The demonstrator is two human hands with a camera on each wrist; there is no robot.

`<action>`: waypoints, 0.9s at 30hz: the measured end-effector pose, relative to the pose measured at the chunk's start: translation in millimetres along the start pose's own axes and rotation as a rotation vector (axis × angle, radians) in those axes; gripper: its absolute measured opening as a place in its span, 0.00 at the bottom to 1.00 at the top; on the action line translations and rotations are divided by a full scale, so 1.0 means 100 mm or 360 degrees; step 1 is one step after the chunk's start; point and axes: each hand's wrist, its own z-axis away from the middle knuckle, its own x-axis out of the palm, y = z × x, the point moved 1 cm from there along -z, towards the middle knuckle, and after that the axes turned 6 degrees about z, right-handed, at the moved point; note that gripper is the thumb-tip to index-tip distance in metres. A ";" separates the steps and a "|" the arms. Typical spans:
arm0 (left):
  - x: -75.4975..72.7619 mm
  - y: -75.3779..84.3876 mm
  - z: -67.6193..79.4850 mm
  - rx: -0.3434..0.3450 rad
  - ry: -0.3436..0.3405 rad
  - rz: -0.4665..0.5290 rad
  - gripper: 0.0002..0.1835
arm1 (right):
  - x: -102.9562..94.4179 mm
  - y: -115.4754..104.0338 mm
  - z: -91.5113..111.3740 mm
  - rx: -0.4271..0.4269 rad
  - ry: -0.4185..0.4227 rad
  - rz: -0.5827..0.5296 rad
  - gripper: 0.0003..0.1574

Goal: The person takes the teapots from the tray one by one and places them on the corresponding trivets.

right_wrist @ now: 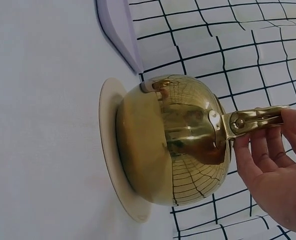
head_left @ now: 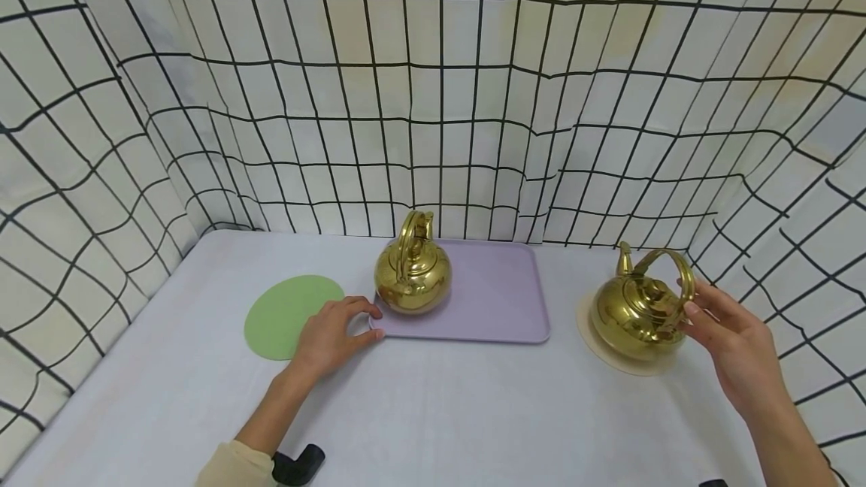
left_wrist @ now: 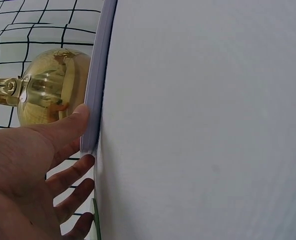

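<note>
My right hand (head_left: 740,344) holds the raised handle of a shiny brass kettle (head_left: 632,322), thumb on one side and fingers beneath in the right wrist view. This kettle sits on a round cream mat (right_wrist: 108,107), its spout pointing away. At the left, my left hand (head_left: 331,340) grips the near left corner of a lilac tray (head_left: 501,291), with the thumb (left_wrist: 78,117) on the front edge and the other fingers spread around the corner. A second brass kettle (head_left: 413,276) stands upright on the tray's left part, close to the left fingertips.
A round green mat (head_left: 271,322) lies flat on the white tablecloth (head_left: 501,412), left of the tray and partly behind the left hand. White walls with a black wire-like grid (head_left: 440,96) enclose the table at the back and sides.
</note>
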 end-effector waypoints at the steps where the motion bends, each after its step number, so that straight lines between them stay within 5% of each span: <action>1: 0.00 0.00 0.00 0.0005 0.0001 0.0002 0.11 | 0.00 0.00 0.00 -0.0012 0.0004 0.0002 0.26; 20: 0.02 -0.01 -0.03 0.0013 -0.0004 -0.0003 0.11 | 0.03 -0.02 0.02 -0.0154 0.0145 0.0122 0.21; 27: 0.02 -0.01 -0.01 -0.0035 -0.0017 0.0010 0.12 | 0.08 -0.11 -0.02 -0.0112 0.0462 0.0342 0.19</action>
